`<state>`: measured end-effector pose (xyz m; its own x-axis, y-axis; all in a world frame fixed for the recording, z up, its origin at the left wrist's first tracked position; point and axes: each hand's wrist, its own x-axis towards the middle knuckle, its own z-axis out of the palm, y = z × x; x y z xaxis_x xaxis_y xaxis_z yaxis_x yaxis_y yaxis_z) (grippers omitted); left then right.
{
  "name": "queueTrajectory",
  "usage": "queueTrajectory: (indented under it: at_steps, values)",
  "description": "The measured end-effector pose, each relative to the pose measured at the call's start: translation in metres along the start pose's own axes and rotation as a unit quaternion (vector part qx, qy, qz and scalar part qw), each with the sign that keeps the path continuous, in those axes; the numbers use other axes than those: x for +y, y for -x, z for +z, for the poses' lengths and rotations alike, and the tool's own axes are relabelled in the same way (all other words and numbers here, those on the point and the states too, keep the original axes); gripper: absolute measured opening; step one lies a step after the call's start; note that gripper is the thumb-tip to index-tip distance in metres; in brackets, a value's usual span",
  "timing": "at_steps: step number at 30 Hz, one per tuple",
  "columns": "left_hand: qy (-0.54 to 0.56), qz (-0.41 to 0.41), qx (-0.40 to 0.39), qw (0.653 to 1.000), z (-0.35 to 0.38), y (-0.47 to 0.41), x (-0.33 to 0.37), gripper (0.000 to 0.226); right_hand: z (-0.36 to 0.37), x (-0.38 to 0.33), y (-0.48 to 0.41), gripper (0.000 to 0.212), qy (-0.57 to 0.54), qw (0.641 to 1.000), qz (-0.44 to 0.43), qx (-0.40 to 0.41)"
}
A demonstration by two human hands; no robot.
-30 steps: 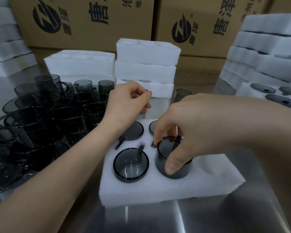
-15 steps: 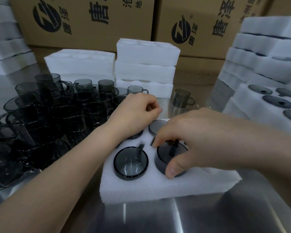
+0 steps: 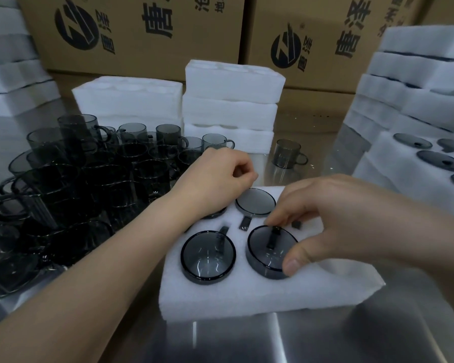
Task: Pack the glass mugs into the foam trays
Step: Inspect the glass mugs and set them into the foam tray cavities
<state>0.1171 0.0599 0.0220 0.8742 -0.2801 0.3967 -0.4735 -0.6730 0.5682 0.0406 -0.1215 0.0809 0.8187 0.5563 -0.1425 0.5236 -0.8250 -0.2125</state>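
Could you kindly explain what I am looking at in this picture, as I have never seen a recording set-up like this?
There is no machine here: a person works with bare hands and wears a camera on the head, so the one view looks forward and down along both arms. On a steel table lies a white foam tray with round pockets. The right hand pinches a grey glass mug by its rim, thumb near and fingers far, as it sits in the front middle pocket. The left hand lies over the back left pocket, fingers curled, with nothing visible in them. A second mug fills the front left pocket; loose mugs crowd the left side, and spare foam trays and cardboard boxes stand behind.
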Motion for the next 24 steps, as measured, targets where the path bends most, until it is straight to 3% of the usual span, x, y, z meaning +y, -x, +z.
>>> queueTrajectory:
  at_steps: [8, 15, 24]
  values:
    - [-0.013, 0.002, -0.009, 1.0, 0.0011, -0.0018, -0.0015, 0.013, 0.0089, 0.003, -0.0038, 0.066, 0.039, 0.999, 0.01, -0.018]
    - [-0.024, 0.004, -0.016, 1.0, 0.0009, -0.0012, -0.0019, 0.013, 0.0053, 0.0067, -0.0086, 0.058, -0.032, 0.999, -0.022, -0.016]
    - [-0.04, -0.005, -0.026, 0.999, 0.001, 0.0003, 0.0001, 0.014, 0.009, 0.0061, -0.0001, 0.065, 0.04, 0.998, -0.053, 0.009]
